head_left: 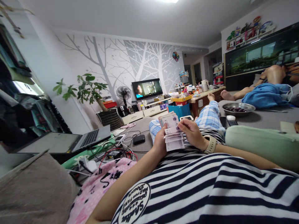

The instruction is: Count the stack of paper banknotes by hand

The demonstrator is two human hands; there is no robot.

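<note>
A stack of banknotes is fanned out over my lap, with several notes folded down toward me. My left hand is closed around the left side of the stack, its thumb on the face of the notes. My right hand pinches the right edge of a note between thumb and fingertips; a pale watch band is on that wrist. Behind the right hand, a phone-like object with a white edge is partly hidden. The striped shirt lies just below both hands.
To the left are an open laptop, a black box and tangled cables. At right lie a metal bowl of dark fruit, a remote and a green cushion. Another person's legs rest beyond the bowl.
</note>
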